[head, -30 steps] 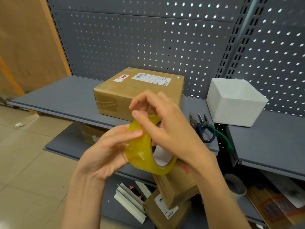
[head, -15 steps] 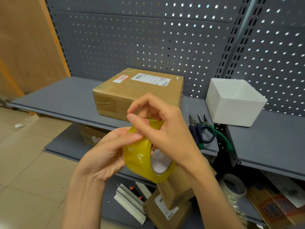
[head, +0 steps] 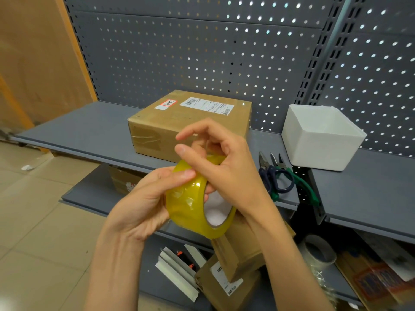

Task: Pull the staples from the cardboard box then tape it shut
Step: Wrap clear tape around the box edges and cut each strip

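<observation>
My left hand point(head: 143, 198) grips the tape roll point(head: 193, 198); my right hand point(head: 224, 167) pinches at its top edge, before the box point(head: 179, 122).

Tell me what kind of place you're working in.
Probably a stockroom or shop packing area: grey pegboard-backed shelving, a labelled cardboard box, more parcels below, and the tape roll held in both hands.

Yellow tape roll point(head: 190, 205), brown box point(head: 179, 122), white bin point(head: 323, 144).
</observation>
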